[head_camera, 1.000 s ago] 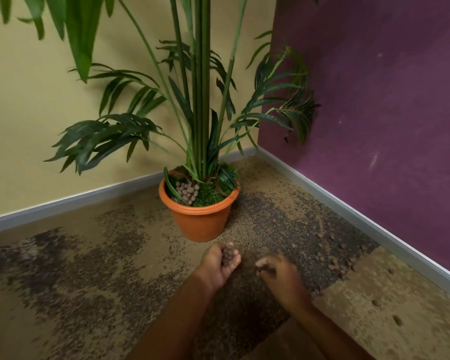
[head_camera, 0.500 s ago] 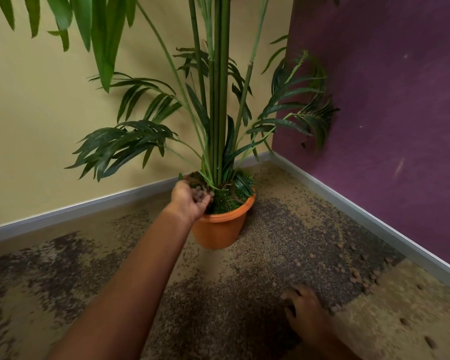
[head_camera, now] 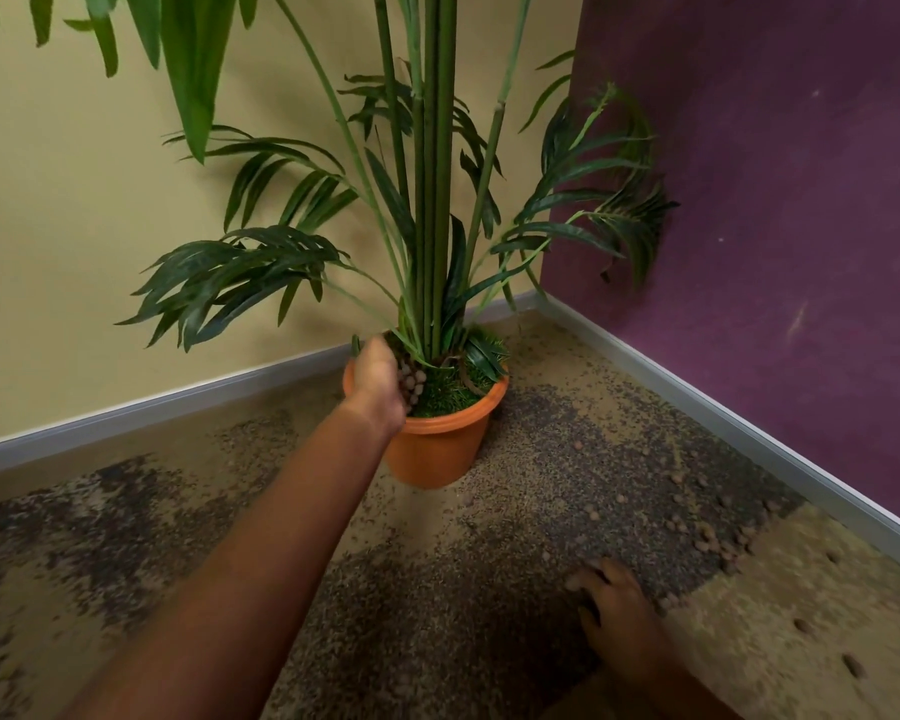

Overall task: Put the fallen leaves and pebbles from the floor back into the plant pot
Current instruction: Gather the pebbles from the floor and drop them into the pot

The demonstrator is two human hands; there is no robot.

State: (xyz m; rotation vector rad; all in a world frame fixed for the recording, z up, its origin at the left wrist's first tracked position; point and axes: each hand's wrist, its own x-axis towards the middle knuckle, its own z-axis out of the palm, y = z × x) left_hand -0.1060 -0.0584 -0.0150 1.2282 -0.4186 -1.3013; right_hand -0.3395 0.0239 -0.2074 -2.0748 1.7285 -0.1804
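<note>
Counts: two hands are seen, one orange pot [head_camera: 437, 449], one plant [head_camera: 432, 200] with several upright green stems, and two walls. The floor pebbles [head_camera: 707, 540] are too small and blurred for an exact count; well over a dozen brown lumps are made out.

Left hand: the left hand [head_camera: 380, 381] is held over the near-left rim of the pot, back of the hand towards the camera, fingers curved downwards. Whether anything is grasped inside the palm cannot be told.

Pot contents: a cluster of potted pebbles [head_camera: 414, 383] is seen just beside the left palm, inside the rim, with green moss [head_camera: 448, 394] to its right around the stems.

Right hand: the right hand [head_camera: 619, 610] is laid palm-down on the carpet [head_camera: 126, 537], fingers loosely spread and clasping nothing – one pale pebble lies at the fingertips.

Floor pebbles: these are scattered to the right of the pot, mostly beyond the right hand towards the grey skirting board [head_camera: 723, 423], well apart from the left hand.

Surroundings: the pot stands in the corner between a yellow wall [head_camera: 74, 200] and a purple wall [head_camera: 801, 200].

In the way: drooping fronds [head_camera: 240, 272] hang above the left hand, and the stems stand close behind it.
</note>
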